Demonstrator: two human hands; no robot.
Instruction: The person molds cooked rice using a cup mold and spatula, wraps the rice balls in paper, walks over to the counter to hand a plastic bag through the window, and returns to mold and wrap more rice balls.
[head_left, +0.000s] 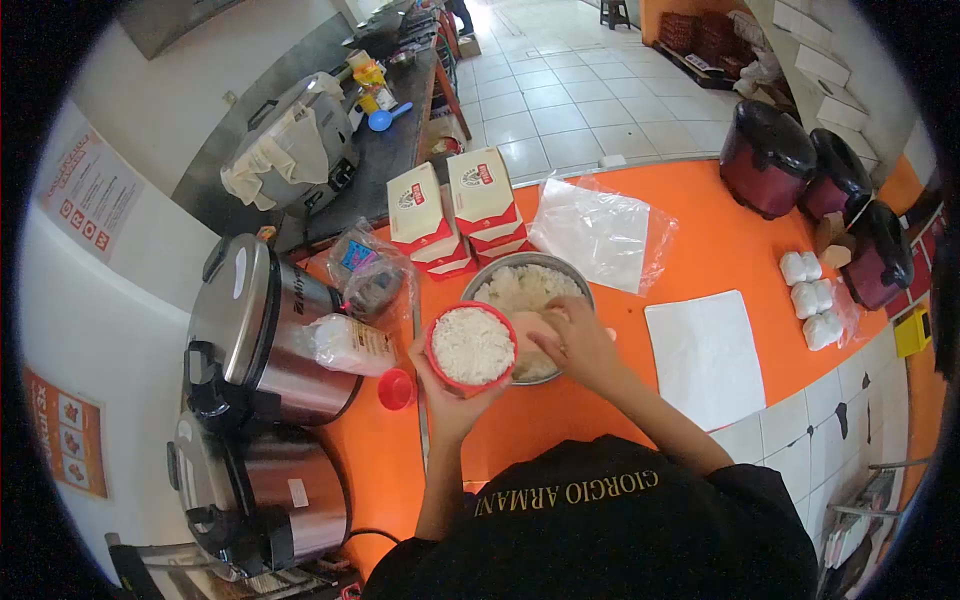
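The metal bowl (575, 277) of rice sits on the orange table (700, 215). Just to its near left, the left hand (447, 410) grips the red bowl (472, 386), filled with white rice. Over its near right side, the right hand (575, 340) has fingers bent; whether they grip the pale thing (525, 325) beneath is unclear. Boxes (487, 190) stand beyond it, white paper (705, 355) to its right.

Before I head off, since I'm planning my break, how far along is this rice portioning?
Filling the round red cup looks done: white rice reaches its rim. The left hand holds it; the right hand is at the round metal bowl. Probably left: the bowl's loose rice and the flat white sheet, which bears none.
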